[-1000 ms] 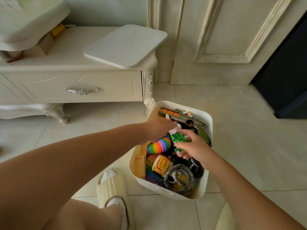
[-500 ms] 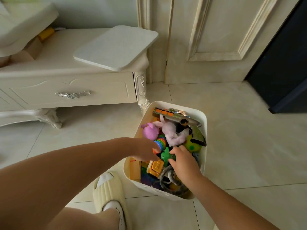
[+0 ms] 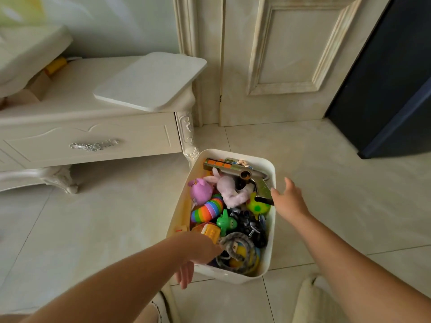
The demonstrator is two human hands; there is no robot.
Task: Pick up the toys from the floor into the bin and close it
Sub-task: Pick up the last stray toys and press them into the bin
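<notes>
A white bin (image 3: 271,231) stands on the tiled floor, filled with toys: a toy gun (image 3: 229,167), a purple plush (image 3: 201,191), a pink bunny (image 3: 227,190), a rainbow slinky (image 3: 206,210), a green figure (image 3: 225,222) and a grey snake (image 3: 235,243). My left hand (image 3: 198,251) lies over the bin's near-left corner, fingers in among the toys and thumb spread outside the wall. My right hand (image 3: 288,198) hovers at the right rim with straight fingers, holding nothing. The bin's white lid (image 3: 151,80) rests on the cabinet.
A cream cabinet (image 3: 88,136) with a drawer and a carved leg stands just left of the bin. Behind it is a panelled door (image 3: 291,54), and dark furniture (image 3: 391,89) is at the right. My slippered feet (image 3: 310,299) stand near the bin's front.
My right hand let go of the green figure, which lies in the bin, and moved out to the right rim. My left hand drew back to the near-left corner.
</notes>
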